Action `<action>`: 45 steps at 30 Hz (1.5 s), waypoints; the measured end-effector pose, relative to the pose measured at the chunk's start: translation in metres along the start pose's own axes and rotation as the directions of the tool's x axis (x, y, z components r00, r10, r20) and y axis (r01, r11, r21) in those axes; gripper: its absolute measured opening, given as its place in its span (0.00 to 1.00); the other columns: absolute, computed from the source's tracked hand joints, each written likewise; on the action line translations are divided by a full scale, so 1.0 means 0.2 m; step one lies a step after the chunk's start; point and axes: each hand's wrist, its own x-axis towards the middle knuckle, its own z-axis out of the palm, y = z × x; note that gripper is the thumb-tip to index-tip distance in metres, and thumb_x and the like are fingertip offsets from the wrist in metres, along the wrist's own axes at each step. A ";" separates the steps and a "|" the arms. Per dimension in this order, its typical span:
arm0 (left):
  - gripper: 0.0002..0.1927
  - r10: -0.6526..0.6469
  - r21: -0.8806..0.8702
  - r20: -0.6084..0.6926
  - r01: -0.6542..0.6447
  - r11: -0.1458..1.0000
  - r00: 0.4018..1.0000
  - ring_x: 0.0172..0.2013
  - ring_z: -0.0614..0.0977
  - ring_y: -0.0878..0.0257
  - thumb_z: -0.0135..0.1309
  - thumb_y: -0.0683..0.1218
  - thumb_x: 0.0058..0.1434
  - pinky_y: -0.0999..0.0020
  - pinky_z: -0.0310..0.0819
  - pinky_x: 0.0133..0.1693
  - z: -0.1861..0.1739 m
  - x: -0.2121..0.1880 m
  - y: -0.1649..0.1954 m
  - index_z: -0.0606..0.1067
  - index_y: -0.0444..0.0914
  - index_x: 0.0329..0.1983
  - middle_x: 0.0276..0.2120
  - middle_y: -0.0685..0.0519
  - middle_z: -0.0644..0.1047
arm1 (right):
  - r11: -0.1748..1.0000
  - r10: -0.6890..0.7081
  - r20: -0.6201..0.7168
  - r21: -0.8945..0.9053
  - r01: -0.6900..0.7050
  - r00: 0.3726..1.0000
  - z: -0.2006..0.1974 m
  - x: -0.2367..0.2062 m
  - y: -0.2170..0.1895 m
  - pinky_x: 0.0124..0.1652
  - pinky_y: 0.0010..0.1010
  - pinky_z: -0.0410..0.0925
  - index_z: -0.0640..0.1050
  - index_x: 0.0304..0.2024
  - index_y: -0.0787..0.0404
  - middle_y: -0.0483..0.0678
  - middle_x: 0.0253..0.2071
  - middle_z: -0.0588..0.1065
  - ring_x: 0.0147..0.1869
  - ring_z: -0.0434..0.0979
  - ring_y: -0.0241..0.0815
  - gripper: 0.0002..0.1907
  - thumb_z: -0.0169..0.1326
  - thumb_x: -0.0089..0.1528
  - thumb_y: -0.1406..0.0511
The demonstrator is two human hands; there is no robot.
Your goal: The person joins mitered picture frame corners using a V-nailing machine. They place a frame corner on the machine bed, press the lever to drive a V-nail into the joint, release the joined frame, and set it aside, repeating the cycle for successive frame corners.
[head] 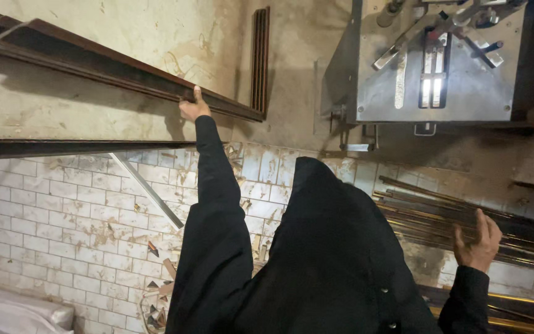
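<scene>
Gripping a long dark brown moulded strip with the left hand.
Right hand spreads open over gold-edged dark strips, below the grey metal machine.

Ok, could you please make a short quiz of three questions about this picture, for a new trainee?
1. True or false: the left hand grips a long dark brown moulding.
2. What lies beneath the right hand? A) a bundle of dark strips with gold edges B) a saw C) a hammer
3. Fill in: the floor is paved with small white ____.

Key: 1 true. 2 A; whether the hand touches the strips cannot be told. 3 tiles.
</scene>
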 end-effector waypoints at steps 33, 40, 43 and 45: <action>0.29 0.270 0.530 0.597 -0.625 0.573 0.755 0.47 0.80 0.43 0.42 0.66 0.76 0.44 0.72 0.47 -0.20 -0.31 -0.37 0.84 0.42 0.47 0.44 0.44 0.83 | 0.991 0.074 -0.144 0.119 -0.057 0.987 0.05 0.10 0.17 0.65 0.47 0.64 0.73 0.66 0.62 0.61 0.60 0.73 0.67 0.70 0.61 0.34 0.65 0.57 0.64; 0.08 0.677 -0.475 0.596 -0.490 0.731 0.431 0.44 0.86 0.56 0.56 0.47 0.62 0.58 0.79 0.55 -0.11 -1.15 -0.46 0.82 0.40 0.39 0.39 0.50 0.85 | 0.972 0.192 -0.340 0.193 -0.132 0.920 -0.24 0.54 0.54 0.63 0.46 0.68 0.75 0.65 0.66 0.62 0.59 0.75 0.63 0.75 0.62 0.33 0.66 0.58 0.64; 0.12 0.421 -0.362 0.760 -0.216 0.907 0.495 0.42 0.86 0.58 0.60 0.46 0.61 0.62 0.80 0.49 -0.03 -1.53 -0.28 0.80 0.37 0.46 0.41 0.47 0.84 | 0.965 0.223 -0.381 0.217 -0.147 0.897 -0.39 0.92 0.74 0.59 0.46 0.70 0.76 0.64 0.66 0.63 0.58 0.76 0.61 0.77 0.62 0.32 0.68 0.61 0.61; 0.15 0.296 -0.214 0.824 -0.218 0.952 0.483 0.41 0.86 0.59 0.61 0.45 0.60 0.63 0.80 0.46 0.01 -1.75 -0.16 0.79 0.36 0.49 0.42 0.46 0.84 | 0.963 0.208 -0.420 0.247 -0.109 0.883 -0.48 1.20 0.84 0.58 0.46 0.71 0.76 0.64 0.66 0.63 0.57 0.76 0.60 0.78 0.61 0.34 0.71 0.61 0.57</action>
